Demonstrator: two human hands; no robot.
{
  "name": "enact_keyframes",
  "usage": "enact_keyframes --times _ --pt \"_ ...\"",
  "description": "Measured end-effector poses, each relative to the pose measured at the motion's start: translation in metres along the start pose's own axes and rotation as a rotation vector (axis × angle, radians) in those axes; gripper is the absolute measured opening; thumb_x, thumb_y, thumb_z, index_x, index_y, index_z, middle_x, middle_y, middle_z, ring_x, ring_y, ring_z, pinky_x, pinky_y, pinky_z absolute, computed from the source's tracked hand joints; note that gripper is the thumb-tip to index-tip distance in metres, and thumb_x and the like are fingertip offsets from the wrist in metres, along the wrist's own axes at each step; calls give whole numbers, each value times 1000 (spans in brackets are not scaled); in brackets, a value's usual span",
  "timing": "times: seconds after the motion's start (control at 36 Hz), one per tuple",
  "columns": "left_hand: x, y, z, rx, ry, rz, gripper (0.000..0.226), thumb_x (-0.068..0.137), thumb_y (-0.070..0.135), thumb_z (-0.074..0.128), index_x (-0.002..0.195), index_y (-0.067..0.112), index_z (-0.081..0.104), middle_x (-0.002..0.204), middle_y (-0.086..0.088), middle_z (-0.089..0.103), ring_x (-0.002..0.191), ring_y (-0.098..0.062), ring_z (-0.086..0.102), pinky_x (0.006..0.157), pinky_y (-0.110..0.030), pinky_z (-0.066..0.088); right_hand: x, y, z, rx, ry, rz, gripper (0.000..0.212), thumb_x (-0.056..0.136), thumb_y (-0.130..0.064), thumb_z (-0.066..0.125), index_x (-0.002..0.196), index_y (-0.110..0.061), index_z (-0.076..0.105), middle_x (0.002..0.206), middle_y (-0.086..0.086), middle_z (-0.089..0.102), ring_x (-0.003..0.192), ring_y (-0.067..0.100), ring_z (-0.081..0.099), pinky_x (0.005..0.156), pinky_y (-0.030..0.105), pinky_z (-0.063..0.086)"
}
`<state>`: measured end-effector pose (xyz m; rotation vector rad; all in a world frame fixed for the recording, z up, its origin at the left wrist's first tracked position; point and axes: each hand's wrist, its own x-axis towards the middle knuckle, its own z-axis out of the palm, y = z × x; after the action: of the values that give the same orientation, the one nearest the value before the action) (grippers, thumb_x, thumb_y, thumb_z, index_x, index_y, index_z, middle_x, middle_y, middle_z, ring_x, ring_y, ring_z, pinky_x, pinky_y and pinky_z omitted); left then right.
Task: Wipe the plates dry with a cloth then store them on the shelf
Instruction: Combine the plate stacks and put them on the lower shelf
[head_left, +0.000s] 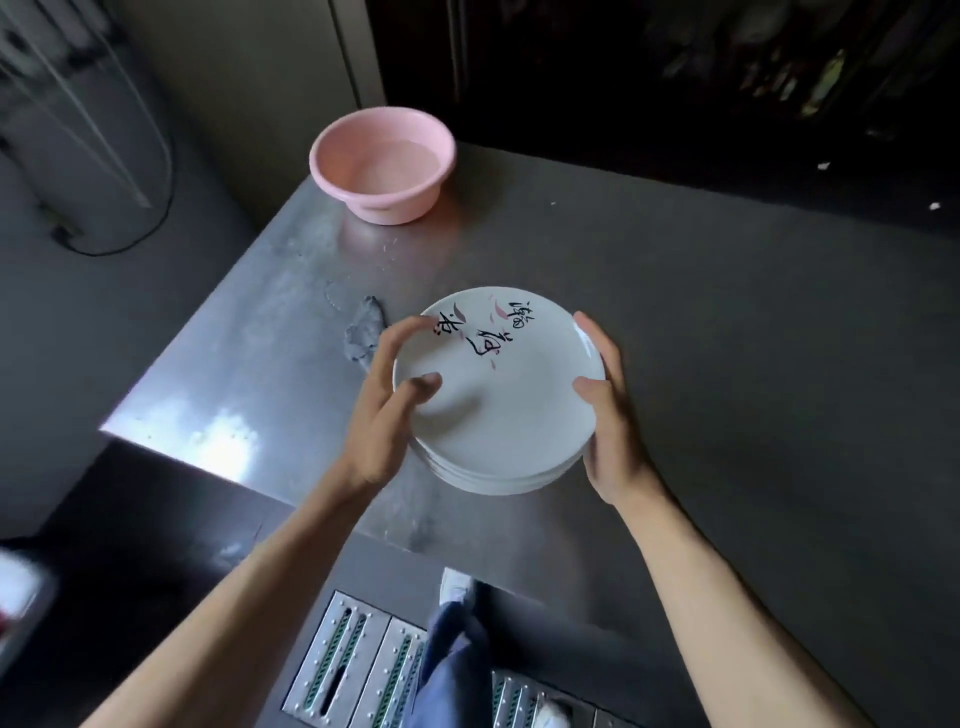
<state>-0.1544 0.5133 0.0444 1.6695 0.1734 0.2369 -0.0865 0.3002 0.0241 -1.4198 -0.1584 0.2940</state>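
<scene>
Here, hands clasping plate stack (perhaps four), cloth half hidden.

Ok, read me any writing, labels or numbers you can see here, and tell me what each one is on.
Top plate of the stack: black brush-style characters in three groups beside pink petal marks; too stylised and tilted to read for sure.
Pink basin: no writing visible.
Nothing else in view carries readable text.

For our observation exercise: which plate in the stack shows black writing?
The top plate: black characters and pink petals mark its face. The plates beneath show only plain white rims.
</scene>
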Motion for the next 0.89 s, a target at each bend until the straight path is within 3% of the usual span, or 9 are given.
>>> enact_keyframes --times 0.06,0.22,0.33,0.42,0.53,0.69,0.78,0.89 --pt "-29 5 0 10 41 8 54 76 34 57 131 36 58 141 13 54 134 -34 49 108 -66 41 -23 -1 -1 25 -34 22 63 73 -32 56 134 -48 53 142 -13 55 134 16 49 114 57 35" --pt "-119 22 -3 28 167 -53 61 74 39 58 134 32 55 140 10 56 125 -20 56 94 -44 51 -83 0 11 3 -145 60 64 74 -27 53 136 -45 52 144 -10 54 136 16 47 115 57 33" --pt "-165 21 -19 22 219 -85 56 75 37 60 130 41 58 142 4 54 131 -39 51 100 -62 47 -114 7 30 16 -215 89 64 76 -22 52 136 -44 53 145 -6 53 136 20 47 113 59 35" --pt "-197 18 -30 39 255 -100 56 75 38 60 130 39 57 140 6 56 126 -33 56 95 -49 51 -136 17 44 25 -260 121 65 72 -31 54 136 -43 53 145 -4 54 134 25 49 111 62 37" --pt "-239 9 -43 30 302 -105 60 73 40 58 133 30 55 133 17 59 112 -5 60 84 -21 52 -165 35 63 16 -315 131 64 72 -32 54 135 -43 54 144 -7 54 136 23 47 113 61 35" --pt "-298 -19 -58 -26 319 -148 59 77 25 60 135 21 53 125 24 61 101 4 63 76 -16 53 -212 70 82 -13 -336 151 64 72 -32 53 135 -43 54 146 -12 51 139 14 42 117 55 31" --pt "-322 -37 -60 -19 320 -168 63 73 38 59 135 25 54 129 19 60 106 1 61 79 -17 52 -235 92 83 -11 -350 157 66 74 -30 53 139 -40 52 149 -10 49 142 17 39 118 57 29" --pt "-349 -65 -55 -10 295 -204 60 73 40 58 132 33 55 132 18 59 111 -5 59 85 -21 52 -261 122 74 -14 -341 187 68 74 -29 52 142 -35 50 152 -5 47 144 21 37 118 59 26"
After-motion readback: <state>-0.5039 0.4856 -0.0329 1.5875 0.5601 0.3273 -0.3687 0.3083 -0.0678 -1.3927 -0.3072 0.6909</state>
